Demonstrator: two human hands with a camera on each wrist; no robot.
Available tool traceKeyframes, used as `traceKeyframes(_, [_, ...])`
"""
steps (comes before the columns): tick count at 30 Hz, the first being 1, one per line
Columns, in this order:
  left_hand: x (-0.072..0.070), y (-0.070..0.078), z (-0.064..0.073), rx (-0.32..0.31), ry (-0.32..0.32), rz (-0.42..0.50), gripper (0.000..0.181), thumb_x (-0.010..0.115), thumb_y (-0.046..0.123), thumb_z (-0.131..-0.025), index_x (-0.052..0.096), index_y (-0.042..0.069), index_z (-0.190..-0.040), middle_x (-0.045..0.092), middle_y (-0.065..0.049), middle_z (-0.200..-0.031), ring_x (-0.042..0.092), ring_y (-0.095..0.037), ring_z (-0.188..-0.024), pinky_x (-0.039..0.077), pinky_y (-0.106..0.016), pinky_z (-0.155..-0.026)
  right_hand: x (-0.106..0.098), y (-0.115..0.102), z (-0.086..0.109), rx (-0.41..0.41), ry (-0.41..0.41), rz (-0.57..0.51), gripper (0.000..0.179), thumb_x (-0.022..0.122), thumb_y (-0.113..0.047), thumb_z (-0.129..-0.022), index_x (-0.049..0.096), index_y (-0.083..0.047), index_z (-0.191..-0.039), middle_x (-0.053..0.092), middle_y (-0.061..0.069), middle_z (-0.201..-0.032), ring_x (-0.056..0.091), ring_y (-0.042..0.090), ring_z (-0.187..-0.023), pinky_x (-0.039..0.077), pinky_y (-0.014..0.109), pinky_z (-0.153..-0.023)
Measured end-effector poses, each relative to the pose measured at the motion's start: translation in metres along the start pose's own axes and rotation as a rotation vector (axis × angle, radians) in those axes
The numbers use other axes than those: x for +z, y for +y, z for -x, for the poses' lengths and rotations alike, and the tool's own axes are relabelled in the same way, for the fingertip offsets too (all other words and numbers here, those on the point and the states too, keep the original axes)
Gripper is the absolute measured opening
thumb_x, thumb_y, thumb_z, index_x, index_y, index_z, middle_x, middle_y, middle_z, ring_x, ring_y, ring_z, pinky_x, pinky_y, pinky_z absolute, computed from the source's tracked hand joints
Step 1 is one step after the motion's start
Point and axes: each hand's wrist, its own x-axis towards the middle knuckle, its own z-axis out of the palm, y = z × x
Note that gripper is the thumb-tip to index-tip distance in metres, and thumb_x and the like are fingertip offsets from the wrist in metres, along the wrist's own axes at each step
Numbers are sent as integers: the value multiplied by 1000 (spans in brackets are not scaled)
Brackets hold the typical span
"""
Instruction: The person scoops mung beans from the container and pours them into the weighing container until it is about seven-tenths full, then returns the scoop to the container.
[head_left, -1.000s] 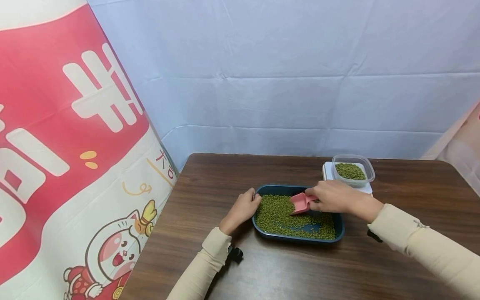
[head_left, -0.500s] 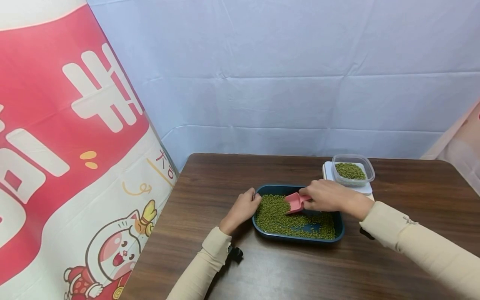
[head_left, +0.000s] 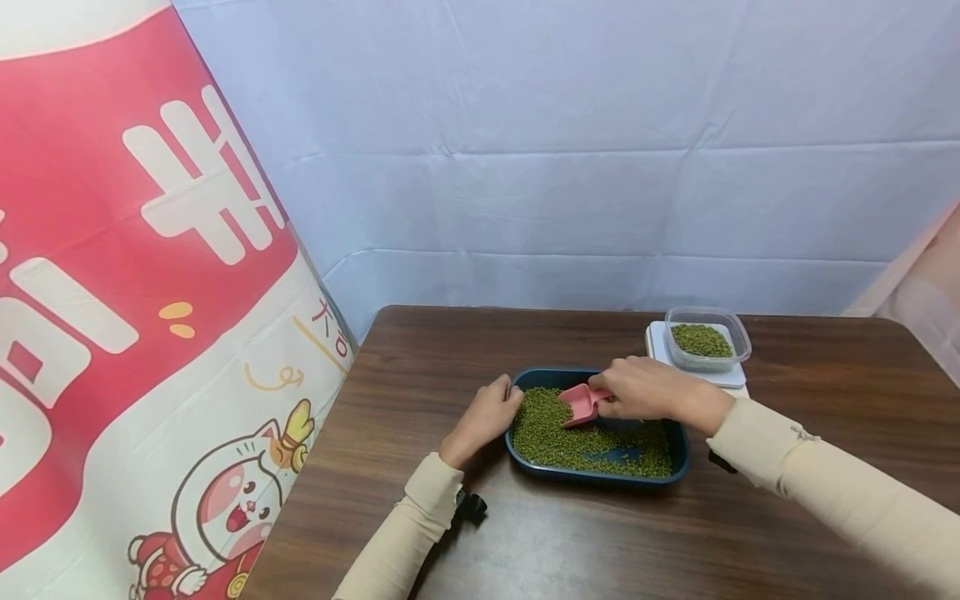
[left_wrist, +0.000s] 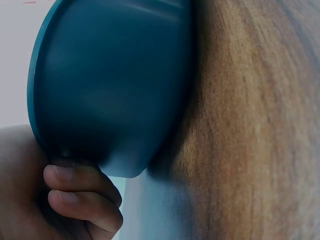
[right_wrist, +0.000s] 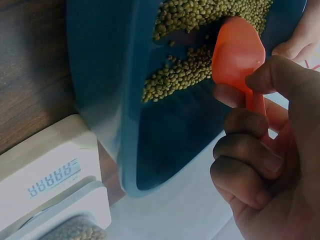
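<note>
A dark blue tray [head_left: 600, 477] holds a layer of green mung beans [head_left: 543, 429], thicker toward its left side. My left hand [head_left: 489, 415] grips the tray's left rim, thumb over the edge; in the left wrist view its curled fingers [left_wrist: 82, 197] press the outer wall. My right hand [head_left: 648, 387] holds a pink scoop [head_left: 579, 404] by the handle, above the middle of the tray. The scoop's front edge meets the beans. In the right wrist view the fingers wrap the handle and the thumb lies near the scoop's bowl [right_wrist: 239, 52].
Behind the tray on the right, a clear plastic container [head_left: 708, 360] with mung beans stands on a white kitchen scale [head_left: 657, 342]. The scale's display [right_wrist: 54, 178] shows in the right wrist view. A pale cloth [head_left: 525, 208] hangs behind the wooden table [head_left: 435, 350].
My right hand has moved left with the scoop, pushing its edge further into the beans. The left hand has stayed on the rim, and the tray has not moved.
</note>
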Motion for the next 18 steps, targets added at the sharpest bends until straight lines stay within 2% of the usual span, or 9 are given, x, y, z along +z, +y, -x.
traceKeyframes(8, [0,-1,-1,14,4,4,29,45,28,-111,45,15,-85,40,3,-70,42,-14,-61,37,-29,-59,0,-2,-5,0,-29,-15,14,71,-21,-95,62,-22,-85,26,-11,-63,20,6,-54,20,26,-53])
traceKeyframes(9, [2,-6,-4,38,15,-1,30,44,30,-111,44,16,-85,39,4,-70,41,-14,-60,36,-30,-58,1,-2,-6,-2,-31,-19,14,71,-21,-96,62,-22,-86,26,-11,-63,20,6,-54,20,26,-53])
traceKeyframes(13, [2,-9,-4,51,9,32,31,45,31,-111,44,14,-84,40,2,-69,41,-16,-60,36,-32,-58,2,-4,-9,-11,-32,-22,16,71,-21,-95,61,-23,-84,26,-11,-62,20,6,-54,20,26,-53])
traceKeyframes(15, [10,-22,-11,80,29,8,32,43,33,-111,44,16,-84,39,3,-69,40,-16,-59,35,-32,-57,3,-5,-11,-22,-31,-22,16,71,-20,-95,60,-23,-84,27,-11,-62,20,6,-54,19,26,-53])
traceKeyframes(17, [8,-19,-10,66,15,19,32,45,33,-111,44,15,-85,40,2,-69,41,-16,-59,36,-33,-57,3,-6,-13,-31,-32,-26,16,71,-20,-95,61,-22,-84,27,-11,-62,20,6,-54,19,26,-53])
traceKeyframes(18, [12,-26,-13,89,25,5,33,44,36,-112,43,16,-85,39,3,-69,40,-15,-59,35,-32,-57,4,-7,-13,-36,-32,-28,15,71,-21,-96,61,-22,-85,27,-11,-63,20,6,-54,19,26,-54])
